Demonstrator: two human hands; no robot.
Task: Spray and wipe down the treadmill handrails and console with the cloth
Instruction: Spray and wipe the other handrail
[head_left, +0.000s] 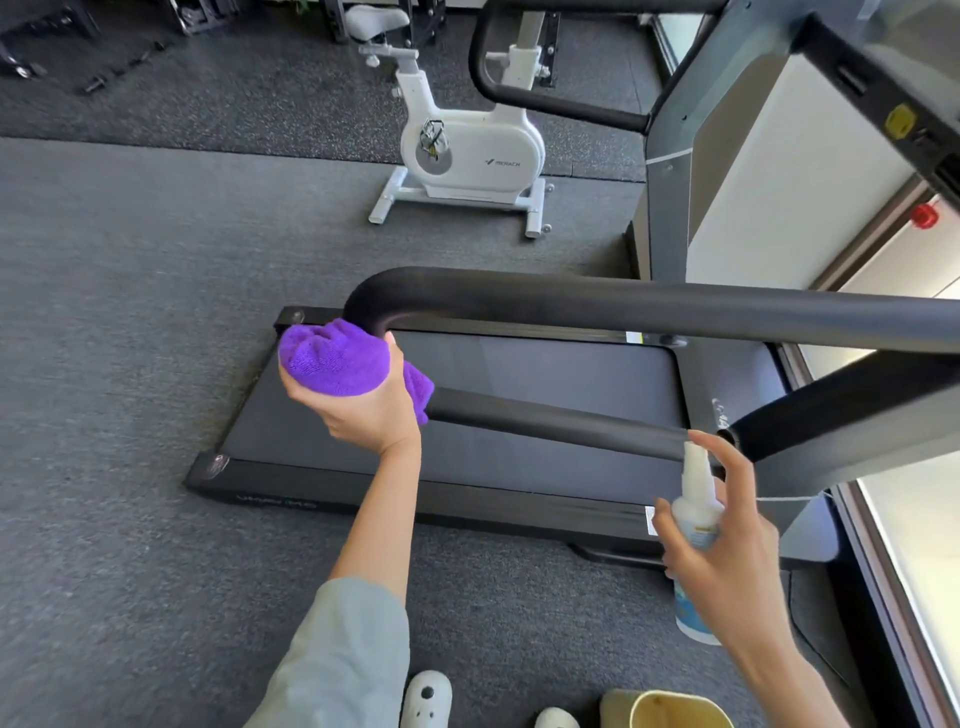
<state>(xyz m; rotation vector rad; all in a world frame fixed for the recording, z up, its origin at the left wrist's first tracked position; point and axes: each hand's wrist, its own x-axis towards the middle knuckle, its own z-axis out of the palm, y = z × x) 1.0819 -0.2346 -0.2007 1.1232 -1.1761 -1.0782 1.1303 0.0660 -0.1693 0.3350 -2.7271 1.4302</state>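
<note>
A black U-shaped treadmill handrail (623, 306) runs across the middle of the view, its lower bar (545, 418) leading back to the right upright. My left hand (363, 410) grips a bunched purple cloth (332, 358) around the bend at the rail's left end. My right hand (727, 540) holds a small white spray bottle (693, 499) upright, index finger on its nozzle, close to the lower bar's right end. The console (893, 83) shows at the top right, partly cut off.
The treadmill belt deck (519, 405) lies below the rails on grey gym flooring. A white exercise bike (467, 150) stands beyond it. The far handrail (550, 104) curves at the top. A window edge runs down the right. A yellowish container (670, 712) and white shoes sit at the bottom.
</note>
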